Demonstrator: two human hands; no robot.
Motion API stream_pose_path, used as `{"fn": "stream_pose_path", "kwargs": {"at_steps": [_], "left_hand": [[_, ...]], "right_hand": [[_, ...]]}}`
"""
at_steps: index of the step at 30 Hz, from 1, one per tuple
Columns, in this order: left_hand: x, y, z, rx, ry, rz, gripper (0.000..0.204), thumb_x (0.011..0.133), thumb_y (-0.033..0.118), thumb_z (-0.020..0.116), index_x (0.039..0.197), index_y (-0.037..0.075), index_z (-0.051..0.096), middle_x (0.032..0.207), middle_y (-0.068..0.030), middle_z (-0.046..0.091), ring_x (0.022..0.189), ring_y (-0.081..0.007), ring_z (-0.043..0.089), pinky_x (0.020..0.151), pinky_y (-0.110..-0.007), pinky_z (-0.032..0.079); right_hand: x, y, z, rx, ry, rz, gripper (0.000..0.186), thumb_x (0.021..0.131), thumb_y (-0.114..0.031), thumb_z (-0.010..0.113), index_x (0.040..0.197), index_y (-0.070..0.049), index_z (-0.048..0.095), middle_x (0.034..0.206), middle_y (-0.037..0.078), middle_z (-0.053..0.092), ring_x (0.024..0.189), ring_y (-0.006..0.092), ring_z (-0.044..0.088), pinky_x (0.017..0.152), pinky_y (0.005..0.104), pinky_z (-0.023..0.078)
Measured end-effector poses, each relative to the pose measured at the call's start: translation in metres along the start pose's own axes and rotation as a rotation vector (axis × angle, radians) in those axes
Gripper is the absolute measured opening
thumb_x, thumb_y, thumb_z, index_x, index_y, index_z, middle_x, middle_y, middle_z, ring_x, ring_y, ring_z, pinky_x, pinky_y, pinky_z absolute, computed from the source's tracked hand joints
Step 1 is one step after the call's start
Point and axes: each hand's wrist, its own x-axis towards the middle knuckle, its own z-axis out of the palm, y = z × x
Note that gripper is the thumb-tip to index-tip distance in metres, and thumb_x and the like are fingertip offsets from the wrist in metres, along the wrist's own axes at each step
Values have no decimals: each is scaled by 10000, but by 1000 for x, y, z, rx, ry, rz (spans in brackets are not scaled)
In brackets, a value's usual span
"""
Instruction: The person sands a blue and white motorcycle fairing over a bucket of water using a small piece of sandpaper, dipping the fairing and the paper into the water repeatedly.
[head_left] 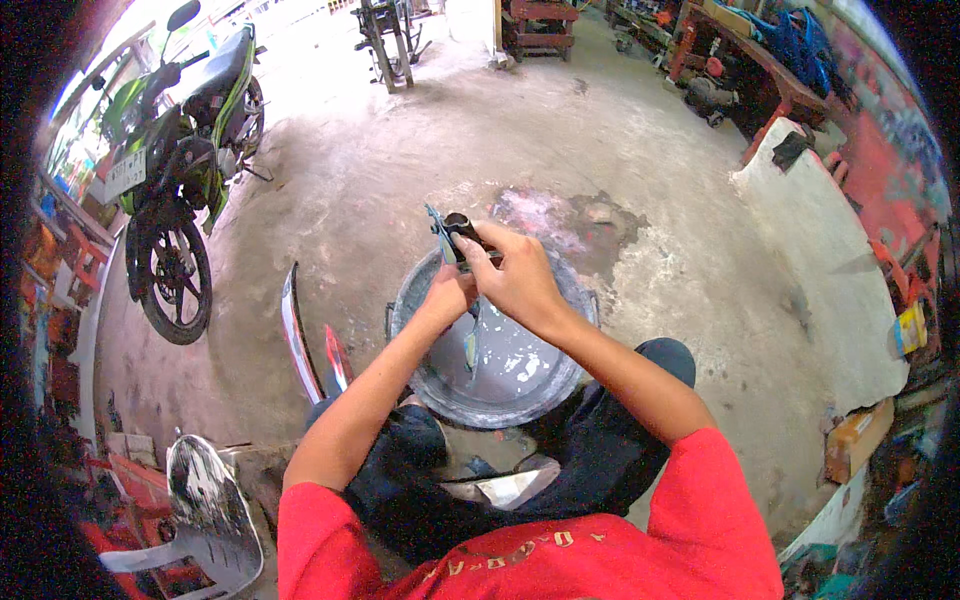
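Both my hands are together above the far part of a round grey metal basin (440,405), which holds cloudy water with white suds. My left hand (452,292) is closed round a narrow blue-grey piece (447,245), thin and curved like a trim panel. Its lower end hangs down over the basin. In my right hand (522,278), thumb and fingers grip a short black rounded piece (459,226) with a hollow-looking end, close against the blue-grey one. Whether the two are joined I cannot tell. My fingers partly hide both.
Two slim red, white and black panels (292,325) lie left of the basin. A green and black motorcycle (185,150) stands at the far left. A worn white chair (210,500) is near left. At the right are a white slab (820,250) and a wooden bench (760,65).
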Motion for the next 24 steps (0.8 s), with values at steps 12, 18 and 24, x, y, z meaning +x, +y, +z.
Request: {"fn": "stream_pose_path", "kwargs": {"at_steps": [12,18,24], "left_hand": [[-20,37,-26,-418,-469,-307,411,898,273,772,1230,56,667,1164,-24,679,1023,-128,612,910,-308,498],[-37,74,-28,-506,-558,-422,400,900,419,785,1146,119,688,976,22,710,826,-65,643,703,-259,541],[-14,52,-86,-656,-512,-316,694,1020,620,456,1445,74,508,1256,-118,677,983,-223,709,841,-369,592]], "right_hand": [[30,33,-22,314,-416,64,314,1020,-224,629,1209,18,697,1061,37,735,953,106,643,847,318,532],[30,45,-35,420,-636,349,288,1023,-276,645,1087,-10,734,926,-26,696,834,53,597,753,261,508],[23,57,-50,650,-274,455,307,1020,-291,644,1116,-9,721,950,27,734,776,104,680,683,281,558]]}}
